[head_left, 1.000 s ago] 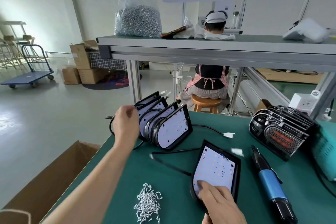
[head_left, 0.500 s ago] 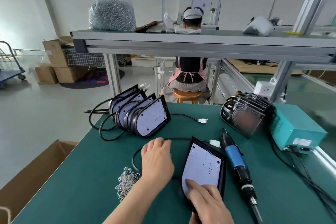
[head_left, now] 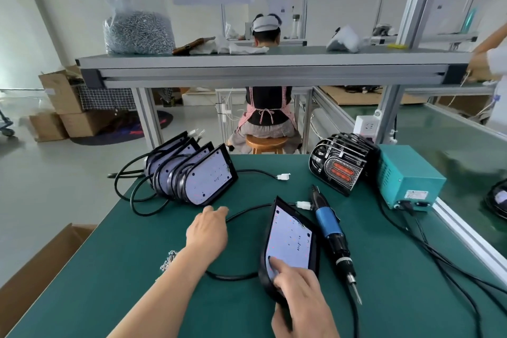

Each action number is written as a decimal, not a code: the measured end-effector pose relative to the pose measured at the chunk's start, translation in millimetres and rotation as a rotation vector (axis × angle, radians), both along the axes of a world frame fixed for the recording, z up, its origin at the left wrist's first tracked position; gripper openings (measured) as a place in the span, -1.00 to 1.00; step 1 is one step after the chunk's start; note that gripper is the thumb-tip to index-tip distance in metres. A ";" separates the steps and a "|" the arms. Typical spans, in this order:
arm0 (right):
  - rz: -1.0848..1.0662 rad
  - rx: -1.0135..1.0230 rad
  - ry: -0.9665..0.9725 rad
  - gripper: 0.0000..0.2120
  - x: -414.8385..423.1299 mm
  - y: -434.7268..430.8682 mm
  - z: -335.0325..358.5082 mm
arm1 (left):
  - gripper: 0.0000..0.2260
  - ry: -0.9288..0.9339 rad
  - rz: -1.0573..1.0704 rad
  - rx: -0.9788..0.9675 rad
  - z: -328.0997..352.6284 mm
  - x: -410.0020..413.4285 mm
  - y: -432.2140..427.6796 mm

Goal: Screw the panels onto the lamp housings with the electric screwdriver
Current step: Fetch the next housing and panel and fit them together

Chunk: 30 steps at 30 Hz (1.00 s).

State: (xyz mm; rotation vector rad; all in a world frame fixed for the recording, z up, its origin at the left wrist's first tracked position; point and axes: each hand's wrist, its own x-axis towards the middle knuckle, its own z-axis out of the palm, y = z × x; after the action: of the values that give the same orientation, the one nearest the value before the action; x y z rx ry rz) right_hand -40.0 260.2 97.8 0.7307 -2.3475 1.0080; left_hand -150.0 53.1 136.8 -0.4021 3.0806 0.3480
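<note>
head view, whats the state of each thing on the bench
lamp: flat, panel up
screwdriver: lying beside the lamp, unheld
left hand: open, holding nothing
right hand: gripping lamp, index finger on panel
other lamps: standing on edge in a row
screws: loose pile, partly hidden
</note>
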 end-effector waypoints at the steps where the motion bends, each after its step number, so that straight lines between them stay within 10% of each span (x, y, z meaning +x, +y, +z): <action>1: 0.010 0.011 0.013 -0.22 -1.6 1.3 -0.8 | -0.48 0.007 -0.028 0.049 -0.8 3.0 3.0; 9: -0.059 0.056 0.088 -0.50 -2.5 5.2 -1.8 | -0.90 0.108 -0.091 0.367 -11.5 45.7 33.5; 13: -0.102 0.021 0.171 -0.52 -2.8 2.0 -1.8 | -0.59 0.240 0.121 0.609 -19.7 64.4 51.3; 18: -0.071 -0.037 0.155 -0.61 -2.1 5.1 -7.5 | -0.82 0.384 0.116 0.764 -30.1 78.3 60.9; 24: -0.037 0.071 0.172 -0.67 -0.6 6.8 -9.9 | -0.63 0.416 -0.060 0.656 -37.4 79.8 56.6; 30: -0.064 -0.353 -0.152 -0.74 -34.0 34.2 29.5 | -0.74 0.463 -0.128 0.586 -40.4 79.4 56.2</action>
State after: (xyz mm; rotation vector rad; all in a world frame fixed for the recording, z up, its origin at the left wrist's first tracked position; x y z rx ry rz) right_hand -74.0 294.5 127.3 0.4538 -2.2113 1.4435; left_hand -70.6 109.4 96.4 -0.1074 3.1624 1.4651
